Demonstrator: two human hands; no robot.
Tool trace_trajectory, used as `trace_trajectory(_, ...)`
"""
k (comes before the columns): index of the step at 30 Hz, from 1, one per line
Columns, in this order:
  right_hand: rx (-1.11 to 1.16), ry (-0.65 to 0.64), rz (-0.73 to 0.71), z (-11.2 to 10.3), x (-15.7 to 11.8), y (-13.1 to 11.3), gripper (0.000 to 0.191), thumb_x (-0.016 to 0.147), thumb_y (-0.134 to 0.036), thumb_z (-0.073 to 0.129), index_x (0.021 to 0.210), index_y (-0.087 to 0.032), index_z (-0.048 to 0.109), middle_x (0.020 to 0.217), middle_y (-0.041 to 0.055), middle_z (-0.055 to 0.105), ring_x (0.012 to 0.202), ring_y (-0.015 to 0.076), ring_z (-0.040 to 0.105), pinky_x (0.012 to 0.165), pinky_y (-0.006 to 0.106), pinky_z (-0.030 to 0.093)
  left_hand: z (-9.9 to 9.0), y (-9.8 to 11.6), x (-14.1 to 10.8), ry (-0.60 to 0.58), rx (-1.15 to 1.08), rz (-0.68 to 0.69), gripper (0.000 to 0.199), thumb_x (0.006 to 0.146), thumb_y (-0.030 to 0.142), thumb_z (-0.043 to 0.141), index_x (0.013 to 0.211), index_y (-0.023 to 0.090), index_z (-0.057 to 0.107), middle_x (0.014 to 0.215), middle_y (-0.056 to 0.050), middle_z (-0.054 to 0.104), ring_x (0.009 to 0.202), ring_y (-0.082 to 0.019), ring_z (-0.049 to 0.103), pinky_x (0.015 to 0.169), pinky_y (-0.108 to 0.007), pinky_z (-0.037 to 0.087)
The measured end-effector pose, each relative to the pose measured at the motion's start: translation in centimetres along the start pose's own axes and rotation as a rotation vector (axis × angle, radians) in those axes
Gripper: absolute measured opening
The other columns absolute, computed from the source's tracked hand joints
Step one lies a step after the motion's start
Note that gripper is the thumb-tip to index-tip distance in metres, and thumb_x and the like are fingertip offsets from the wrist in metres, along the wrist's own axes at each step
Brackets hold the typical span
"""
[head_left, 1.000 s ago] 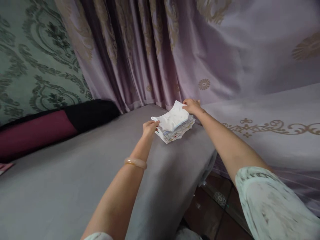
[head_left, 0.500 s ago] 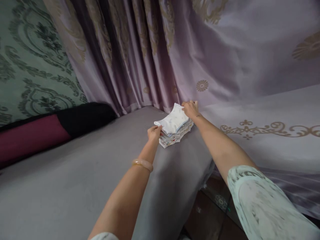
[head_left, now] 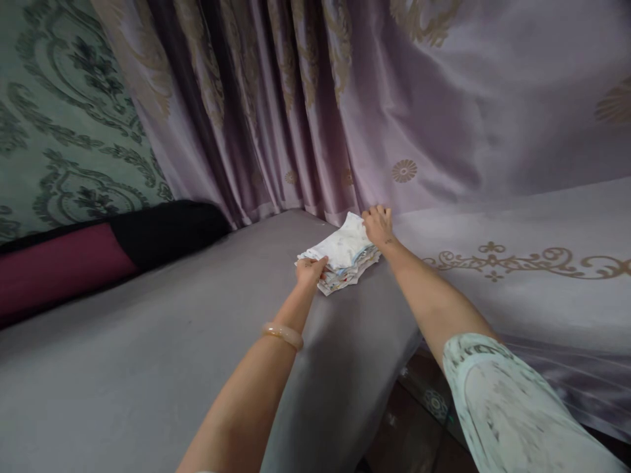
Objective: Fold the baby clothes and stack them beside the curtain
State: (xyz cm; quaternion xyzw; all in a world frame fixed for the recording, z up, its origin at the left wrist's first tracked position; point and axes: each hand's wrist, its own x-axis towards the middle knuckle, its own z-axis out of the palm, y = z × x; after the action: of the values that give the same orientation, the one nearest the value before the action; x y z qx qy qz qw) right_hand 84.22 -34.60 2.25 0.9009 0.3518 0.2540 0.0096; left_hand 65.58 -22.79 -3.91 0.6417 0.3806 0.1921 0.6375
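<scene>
A stack of folded white cloths (head_left: 342, 246) with small faint prints lies near the far corner of the grey-covered bed. Blue trim and coloured patches show along its layered front edge. At the stack's left end, my left hand (head_left: 310, 268) pinches the edge of the upper cloth, thumb on top and fingers partly hidden underneath. My right hand (head_left: 378, 226) has its fingers curled over the far right corner of the same cloth. The top cloth lies nearly flat on the layers below it.
Purple curtains (head_left: 315, 118) with gold patterns hang behind and to the right of the bed sheet (head_left: 172, 341). A black and maroon padded piece (head_left: 64, 269) runs along the green patterned wall (head_left: 83, 118). Dark floor tiles (head_left: 409, 420) show below the bed's edge.
The top cloth, raised and curved at its left end before, now lies flatter on the stack. My left hand has shifted slightly towards me; the right still holds the far corner.
</scene>
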Motion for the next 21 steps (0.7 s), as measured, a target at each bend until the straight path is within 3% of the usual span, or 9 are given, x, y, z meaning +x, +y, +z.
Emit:
trace_trajectory(6, 0.044, -0.035, 0.041, 0.0, -0.8, -1.7, 0.039, 0.094, -0.013, 0.032, 0.117, -0.013, 0.064, 0.121, 0.0179, 0.059, 0.116, 0.0305, 0.042, 0.093, 0.041, 0.027, 0.0, -0.6, -0.5, 0.022, 0.07, 0.067, 0.013, 0.073, 0.022, 0.07, 0.069, 0.015, 0.06, 0.056, 0.0, 0.063, 0.04, -0.008, 0.051, 0.044, -0.019, 0.036)
trace_trajectory(9, 0.142, -0.103, 0.07, 0.6, -0.8, -3.6, 0.04, 0.098, -0.026, 0.03, 0.118, -0.015, 0.064, 0.123, 0.0165, 0.06, 0.116, 0.0299, 0.046, 0.096, 0.042, 0.03, -0.2, -1.1, -0.7, 0.017, 0.1, 0.11, 0.01, 0.073, 0.02, 0.069, 0.071, 0.014, 0.061, 0.054, 0.0, 0.062, 0.041, -0.008, 0.051, 0.046, -0.019, 0.038)
trace_trajectory(13, 0.293, -0.25, 0.116, 1.2, -0.7, -6.2, 0.057, 0.1, -0.047, 0.017, 0.127, -0.02, 0.06, 0.135, 0.0135, 0.056, 0.127, 0.0316, 0.042, 0.103, 0.05, 0.029, -1.7, -2.2, -1.4, -0.059, 0.112, 0.177, 0.009, 0.075, 0.02, 0.066, 0.079, 0.014, 0.062, 0.055, 0.0, 0.063, 0.043, -0.009, 0.052, 0.048, -0.02, 0.04)
trace_trajectory(17, 0.344, -0.383, 0.152, 1.7, -0.6, -6.8, 0.07, 0.095, -0.063, 0.013, 0.141, -0.024, 0.049, 0.151, 0.0108, 0.04, 0.141, 0.0384, 0.023, 0.11, 0.061, 0.016, -5.4, -3.3, -2.6, -0.12, 0.178, 0.163, 0.013, 0.075, 0.021, 0.065, 0.085, 0.014, 0.063, 0.06, -0.002, 0.066, 0.046, -0.01, 0.054, 0.049, -0.02, 0.041)
trace_trajectory(21, 0.354, -0.487, 0.202, 2.5, -0.2, -6.0, 0.08, 0.09, -0.073, 0.013, 0.151, -0.026, 0.035, 0.16, 0.0116, 0.021, 0.145, 0.0428, 0.009, 0.11, 0.065, 0.008, -11.3, -4.7, -3.7, -0.081, 0.266, 0.152, 0.018, 0.072, 0.027, 0.066, 0.086, 0.016, 0.063, 0.062, -0.001, 0.067, 0.049, -0.011, 0.057, 0.051, -0.021, 0.042)
